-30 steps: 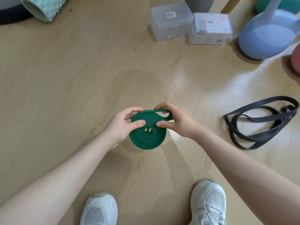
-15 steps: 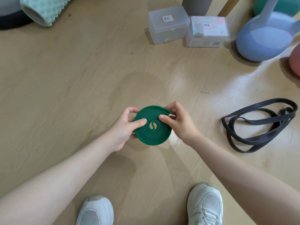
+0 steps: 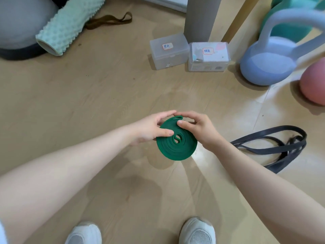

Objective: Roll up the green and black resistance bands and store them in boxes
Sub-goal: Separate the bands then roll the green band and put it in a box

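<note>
Wood floor (image 3: 73,103). Two translucent lidded boxes (image 3: 169,51) and (image 3: 209,56) sit side by side ahead, each with a small label. Beyond them a grey post (image 3: 201,16); right of them a lilac kettlebell (image 3: 269,62) and a pink ball (image 3: 314,81). Far left, a mint foam roller (image 3: 68,25). Black band (image 3: 274,148) lies loose and unrolled on the floor, right of the hands. Nothing lies between hands and boxes.

Green band (image 3: 176,143) is coiled into a flat disc, held above the floor. Left hand (image 3: 151,128) pinches its left edge, thumb on top. Right hand (image 3: 198,129) pinches the upper right edge, fingers curled over the loose tail.
</note>
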Tool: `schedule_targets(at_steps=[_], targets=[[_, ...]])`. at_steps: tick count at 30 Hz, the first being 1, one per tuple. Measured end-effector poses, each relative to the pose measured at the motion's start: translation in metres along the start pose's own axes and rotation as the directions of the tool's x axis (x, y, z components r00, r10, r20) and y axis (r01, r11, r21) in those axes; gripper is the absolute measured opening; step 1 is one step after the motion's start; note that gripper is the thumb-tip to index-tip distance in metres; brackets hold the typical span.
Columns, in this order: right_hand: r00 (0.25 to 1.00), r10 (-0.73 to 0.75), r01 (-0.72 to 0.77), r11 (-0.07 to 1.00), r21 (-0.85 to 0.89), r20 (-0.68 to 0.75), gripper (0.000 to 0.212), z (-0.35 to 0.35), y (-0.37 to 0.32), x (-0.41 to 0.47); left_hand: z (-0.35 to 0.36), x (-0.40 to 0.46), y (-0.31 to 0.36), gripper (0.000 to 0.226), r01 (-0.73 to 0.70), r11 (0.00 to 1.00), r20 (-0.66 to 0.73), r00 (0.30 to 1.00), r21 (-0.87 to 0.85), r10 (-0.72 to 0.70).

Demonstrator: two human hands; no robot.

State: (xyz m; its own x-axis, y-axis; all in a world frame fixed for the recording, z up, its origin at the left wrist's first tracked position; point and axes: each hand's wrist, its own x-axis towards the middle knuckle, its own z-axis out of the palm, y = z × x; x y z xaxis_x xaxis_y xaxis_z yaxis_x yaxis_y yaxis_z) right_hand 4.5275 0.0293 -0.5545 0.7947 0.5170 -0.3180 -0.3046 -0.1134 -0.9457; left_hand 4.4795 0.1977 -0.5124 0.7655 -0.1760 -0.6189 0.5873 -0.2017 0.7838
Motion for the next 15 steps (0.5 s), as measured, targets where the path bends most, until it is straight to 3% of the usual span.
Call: schedule_targets(at_steps=[3,5,9,15], targets=[[0.999,-0.019,0.022,0.996,0.084,-0.033,0.028,-0.008,-0.021,0.002,0.004,0.001,0.021,0.063,-0.052,0.999,-0.145,0.988,-0.003,0.051],[0.999,-0.034,0.039,0.991,0.128,-0.041,0.028,-0.014,-0.033,0.002,0.005,0.002,0.038,0.052,-0.078,0.997,-0.178,0.981,0.029,0.082],[0.996,-0.077,0.078,0.997,0.021,-0.033,0.020,-0.029,-0.056,0.006,0.004,0.008,0.065,0.030,-0.088,0.992,-0.173,0.980,0.091,0.103],[0.991,-0.090,0.088,0.996,-0.032,-0.098,0.014,-0.035,-0.067,0.034,-0.024,0.034,0.082,0.029,-0.107,0.990,-0.097,0.989,0.090,0.116]])
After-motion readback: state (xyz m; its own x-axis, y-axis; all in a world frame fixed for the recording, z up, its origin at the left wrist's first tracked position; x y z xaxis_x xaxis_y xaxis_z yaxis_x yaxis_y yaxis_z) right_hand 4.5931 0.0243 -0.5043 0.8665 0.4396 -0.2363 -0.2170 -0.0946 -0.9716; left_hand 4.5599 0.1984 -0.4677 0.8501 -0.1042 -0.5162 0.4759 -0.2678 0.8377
